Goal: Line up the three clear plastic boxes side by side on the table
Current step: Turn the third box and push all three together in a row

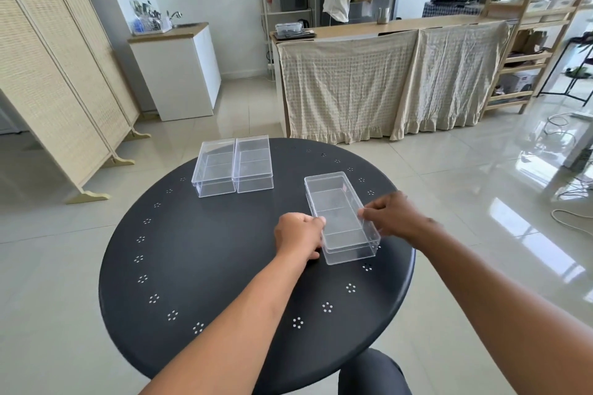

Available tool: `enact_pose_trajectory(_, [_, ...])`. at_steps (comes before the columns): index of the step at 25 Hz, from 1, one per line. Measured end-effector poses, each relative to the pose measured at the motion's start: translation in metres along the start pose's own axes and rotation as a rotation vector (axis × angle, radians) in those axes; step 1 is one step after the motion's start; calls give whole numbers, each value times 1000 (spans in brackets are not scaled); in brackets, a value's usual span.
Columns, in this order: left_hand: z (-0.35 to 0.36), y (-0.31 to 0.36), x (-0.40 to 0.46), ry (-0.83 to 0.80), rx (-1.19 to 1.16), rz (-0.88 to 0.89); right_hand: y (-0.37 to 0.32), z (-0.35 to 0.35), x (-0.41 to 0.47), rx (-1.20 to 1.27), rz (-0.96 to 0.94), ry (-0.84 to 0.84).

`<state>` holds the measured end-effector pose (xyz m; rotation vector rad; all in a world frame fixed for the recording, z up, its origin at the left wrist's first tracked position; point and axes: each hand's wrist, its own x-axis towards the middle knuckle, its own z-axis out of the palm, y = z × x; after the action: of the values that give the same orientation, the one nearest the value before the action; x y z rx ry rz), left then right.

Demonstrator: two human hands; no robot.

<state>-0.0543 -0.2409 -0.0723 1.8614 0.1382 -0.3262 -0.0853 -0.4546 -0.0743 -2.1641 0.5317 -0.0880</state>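
- Your round table [199, 253] is black, with little white dot flowers around its rim.
- Three boxes [340, 218] on it are see-through.
- At 12 o'clock, a cream checked cloth [346, 83] hangs.
- At 10 o'clock, a tan woven screen [48, 74].

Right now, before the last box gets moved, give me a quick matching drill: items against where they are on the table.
Items:
1. pair of clear plastic boxes
2. third clear plastic box
3. left hand
4. right hand

Places:
A. against the third box's right long side
B. far left part of the round black table, touching side by side
C. against the third box's left long side
D. right part of the table, apart from the others, between both hands

Pairs: 1-B, 2-D, 3-C, 4-A
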Motion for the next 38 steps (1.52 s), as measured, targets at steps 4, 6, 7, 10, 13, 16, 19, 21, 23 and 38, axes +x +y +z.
enact_pose_trajectory(4, [-13, 8, 17, 80, 58, 35, -10, 23, 13, 170, 47, 11])
enact_pose_trajectory(6, [-15, 13, 27, 110, 79, 59, -16, 32, 25, 242, 77, 26])
enact_pose_trajectory(7, [-15, 15, 33, 124, 80, 68, -19, 36, 31, 260, 95, 38])
enact_pose_trajectory(10, [-19, 18, 55, 148, 65, 68, -28, 48, 55, 272, 117, 79])
enact_pose_trajectory(13, [-22, 14, 76, 157, 63, 116, -39, 60, 81, 280, 124, 110])
enact_pose_trajectory(16, [-28, 10, 89, 141, 30, 154, -50, 70, 104, 274, 107, 112])
enact_pose_trajectory(19, [-36, 9, 106, 149, -39, 161, -62, 81, 125, 302, 110, 107])
enact_pose_trajectory(21, [-44, 7, 119, 162, -55, 158, -70, 88, 136, 298, 109, 115])
enact_pose_trajectory(23, [-51, 5, 126, 187, -41, 176, -76, 93, 146, 296, 105, 127])
enact_pose_trajectory(38, [-168, -4, 196, 654, 8, 64, -101, 106, 180, 303, 148, 162])
